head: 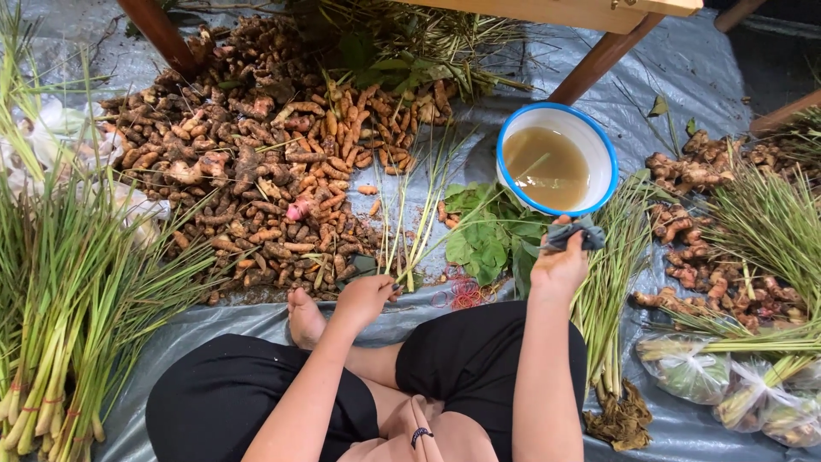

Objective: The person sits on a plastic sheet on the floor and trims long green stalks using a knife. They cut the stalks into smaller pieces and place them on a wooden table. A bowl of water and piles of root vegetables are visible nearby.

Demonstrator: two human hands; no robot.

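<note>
I sit cross-legged on a grey tarp [684,77]. My right hand [560,265] grips a small wet grey cloth [575,233] just below a white bowl with a blue rim [603,141] holding murky brown water. My left hand [366,298] pinches the base of a thin lemongrass stalk [419,244] that runs up and to the right across the tarp. Green leaves [483,239] lie between my two hands, and red rubber bands [464,293] lie in front of my knee.
A big heap of ginger and turmeric roots [248,171] lies at left centre. Lemongrass bundles [60,291] stand at the left, more lemongrass [774,222] and ginger [693,257] at the right. Clear bags [684,368] lie lower right. Wooden table legs [599,60] stand above.
</note>
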